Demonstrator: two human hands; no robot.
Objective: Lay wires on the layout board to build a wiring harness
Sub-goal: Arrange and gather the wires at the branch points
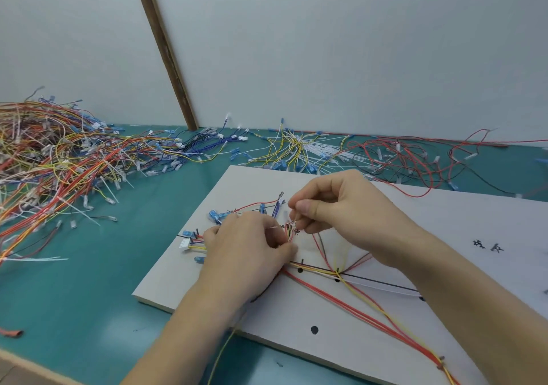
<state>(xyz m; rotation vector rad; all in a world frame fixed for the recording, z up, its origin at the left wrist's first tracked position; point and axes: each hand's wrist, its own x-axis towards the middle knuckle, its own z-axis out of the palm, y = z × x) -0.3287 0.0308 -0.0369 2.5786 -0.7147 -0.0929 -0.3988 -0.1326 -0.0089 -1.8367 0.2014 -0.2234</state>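
A pale layout board with black lines and dots lies on the green table. Red, yellow and white wires run along its lines toward the lower right. My left hand holds a small bundle of wires upright near the board's middle. My right hand pinches a thin white tie or wire end just above that bundle. Blue terminals and a white connector lie left of my left hand on the board.
A big tangled heap of coloured wires fills the table's left. Blue wires, yellow and white wires and red and black wires lie along the back wall. A wooden strip leans on the wall.
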